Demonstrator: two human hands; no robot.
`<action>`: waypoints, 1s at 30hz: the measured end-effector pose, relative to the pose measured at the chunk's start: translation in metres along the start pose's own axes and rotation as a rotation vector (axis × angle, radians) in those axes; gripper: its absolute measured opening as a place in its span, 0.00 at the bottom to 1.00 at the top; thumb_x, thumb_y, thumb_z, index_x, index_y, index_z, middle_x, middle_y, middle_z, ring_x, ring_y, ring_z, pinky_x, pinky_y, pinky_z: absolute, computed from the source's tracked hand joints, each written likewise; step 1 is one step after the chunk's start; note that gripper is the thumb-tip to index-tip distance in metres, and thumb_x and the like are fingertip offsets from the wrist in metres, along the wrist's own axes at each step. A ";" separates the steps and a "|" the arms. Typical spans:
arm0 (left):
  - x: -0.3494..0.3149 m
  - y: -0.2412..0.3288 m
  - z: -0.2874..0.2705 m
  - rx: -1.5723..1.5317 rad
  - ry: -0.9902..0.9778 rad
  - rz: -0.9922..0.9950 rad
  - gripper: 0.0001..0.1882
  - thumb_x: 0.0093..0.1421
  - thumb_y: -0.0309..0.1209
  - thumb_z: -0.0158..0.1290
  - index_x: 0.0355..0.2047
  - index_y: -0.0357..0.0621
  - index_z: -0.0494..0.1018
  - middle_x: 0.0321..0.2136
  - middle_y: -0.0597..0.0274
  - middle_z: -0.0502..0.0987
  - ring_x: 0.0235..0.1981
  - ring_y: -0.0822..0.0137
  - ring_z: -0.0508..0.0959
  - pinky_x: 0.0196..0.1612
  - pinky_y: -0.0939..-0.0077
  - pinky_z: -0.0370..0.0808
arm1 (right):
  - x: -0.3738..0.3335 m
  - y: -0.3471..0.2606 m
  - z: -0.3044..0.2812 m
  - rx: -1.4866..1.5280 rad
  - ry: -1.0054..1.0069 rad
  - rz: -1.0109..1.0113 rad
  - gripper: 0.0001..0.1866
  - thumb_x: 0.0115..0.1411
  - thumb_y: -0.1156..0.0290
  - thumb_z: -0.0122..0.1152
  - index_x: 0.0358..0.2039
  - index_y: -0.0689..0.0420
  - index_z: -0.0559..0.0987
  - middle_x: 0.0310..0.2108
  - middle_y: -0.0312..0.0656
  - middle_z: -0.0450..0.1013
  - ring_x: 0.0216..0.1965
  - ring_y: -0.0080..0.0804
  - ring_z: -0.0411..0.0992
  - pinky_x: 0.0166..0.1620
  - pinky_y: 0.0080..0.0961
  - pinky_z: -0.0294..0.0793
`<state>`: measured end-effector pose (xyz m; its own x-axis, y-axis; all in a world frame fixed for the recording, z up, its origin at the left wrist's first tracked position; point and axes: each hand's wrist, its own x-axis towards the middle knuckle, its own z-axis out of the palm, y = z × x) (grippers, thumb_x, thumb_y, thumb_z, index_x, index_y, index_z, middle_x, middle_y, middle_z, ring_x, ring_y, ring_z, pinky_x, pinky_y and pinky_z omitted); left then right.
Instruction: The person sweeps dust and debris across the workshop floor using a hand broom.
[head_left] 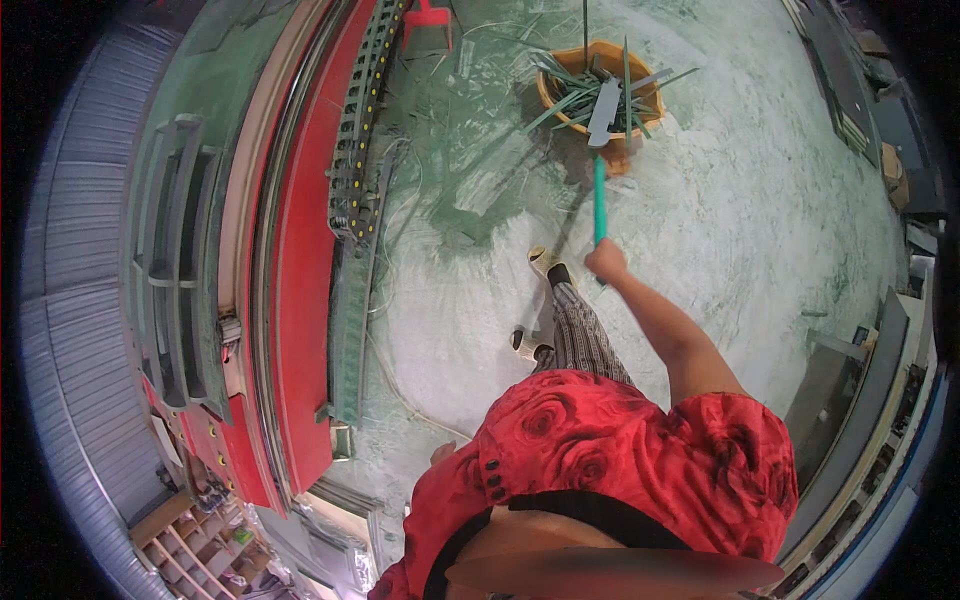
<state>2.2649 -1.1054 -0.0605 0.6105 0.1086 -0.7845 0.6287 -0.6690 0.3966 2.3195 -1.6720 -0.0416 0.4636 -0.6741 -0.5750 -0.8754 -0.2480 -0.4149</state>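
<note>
My right hand (606,261) is closed around the green handle (600,195) of a tool held out in front of me. Beyond the handle, in line with it, a flat grey piece (605,108) overlaps the basket; whether it belongs to the tool I cannot tell. The yellow-orange basket (652,104) stands on the floor and is heaped with thin dark green and grey strips (577,98), several poking over its rim. My left hand (443,452) hangs low beside my red shirt, mostly hidden, and its fingers cannot be made out.
Along the left runs a long red machine (306,250) with a black cable chain (357,160) beside it. A red object (427,17) stands at the far end. Thin cables cross the dusty floor (450,340). Panels (880,350) lean along the right, and a wooden shelf (190,545) stands at the lower left.
</note>
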 end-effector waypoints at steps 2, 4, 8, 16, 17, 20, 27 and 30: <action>-0.003 0.003 0.003 -0.030 -0.009 -0.008 0.12 0.48 0.34 0.49 0.24 0.36 0.70 0.19 0.56 0.71 0.19 0.69 0.70 0.21 0.75 0.68 | -0.021 -0.006 0.024 -0.046 -0.032 -0.006 0.13 0.40 0.70 0.50 0.25 0.65 0.71 0.29 0.56 0.70 0.33 0.49 0.70 0.36 0.38 0.68; -0.003 0.000 0.006 -0.067 -0.004 -0.021 0.12 0.48 0.34 0.49 0.24 0.35 0.70 0.19 0.55 0.71 0.19 0.69 0.70 0.21 0.75 0.68 | -0.047 -0.020 0.034 -0.015 -0.073 -0.071 0.13 0.39 0.70 0.51 0.25 0.65 0.71 0.29 0.57 0.70 0.34 0.49 0.70 0.36 0.38 0.68; -0.005 -0.002 0.012 -0.126 -0.009 -0.041 0.12 0.48 0.34 0.49 0.25 0.35 0.70 0.19 0.55 0.71 0.19 0.69 0.70 0.21 0.75 0.68 | -0.083 -0.030 0.054 -0.018 -0.162 -0.163 0.14 0.37 0.71 0.52 0.26 0.66 0.71 0.28 0.57 0.70 0.33 0.49 0.70 0.36 0.38 0.68; -0.007 -0.008 0.017 -0.222 0.001 -0.085 0.13 0.48 0.34 0.49 0.26 0.35 0.69 0.20 0.55 0.71 0.19 0.68 0.70 0.21 0.75 0.68 | -0.091 -0.050 0.082 0.021 -0.317 -0.287 0.13 0.37 0.70 0.53 0.22 0.67 0.72 0.24 0.56 0.70 0.30 0.46 0.71 0.34 0.34 0.70; -0.009 -0.010 0.018 -0.238 0.008 -0.097 0.13 0.48 0.34 0.49 0.27 0.35 0.69 0.20 0.55 0.71 0.19 0.68 0.70 0.21 0.75 0.68 | -0.094 -0.055 0.074 0.016 -0.326 -0.293 0.13 0.37 0.70 0.53 0.22 0.67 0.72 0.24 0.56 0.70 0.30 0.46 0.71 0.34 0.34 0.70; -0.007 -0.013 0.017 -0.274 0.016 -0.121 0.13 0.48 0.34 0.49 0.27 0.34 0.69 0.20 0.55 0.71 0.19 0.68 0.70 0.21 0.75 0.69 | -0.084 -0.053 0.039 0.136 -0.384 -0.233 0.17 0.30 0.73 0.57 0.25 0.67 0.73 0.17 0.51 0.70 0.19 0.35 0.70 0.24 0.27 0.69; 0.011 -0.027 0.023 -0.339 0.004 -0.159 0.16 0.49 0.34 0.50 0.33 0.32 0.66 0.22 0.54 0.71 0.21 0.65 0.71 0.20 0.74 0.70 | -0.108 0.008 -0.055 0.380 -0.288 -0.136 0.16 0.33 0.76 0.55 0.28 0.67 0.73 0.13 0.45 0.68 0.11 0.30 0.67 0.16 0.27 0.66; 0.007 -0.019 0.023 -0.439 -0.053 -0.168 0.18 0.49 0.35 0.49 0.35 0.33 0.65 0.23 0.53 0.70 0.21 0.63 0.71 0.21 0.72 0.71 | -0.114 0.028 -0.070 0.278 -0.183 -0.080 0.16 0.33 0.76 0.55 0.28 0.67 0.72 0.13 0.46 0.68 0.12 0.33 0.67 0.16 0.28 0.67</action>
<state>2.2462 -1.1094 -0.0845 0.4647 0.1432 -0.8738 0.8677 -0.2701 0.4172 2.2322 -1.6504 0.0615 0.5680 -0.5179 -0.6396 -0.7763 -0.0792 -0.6253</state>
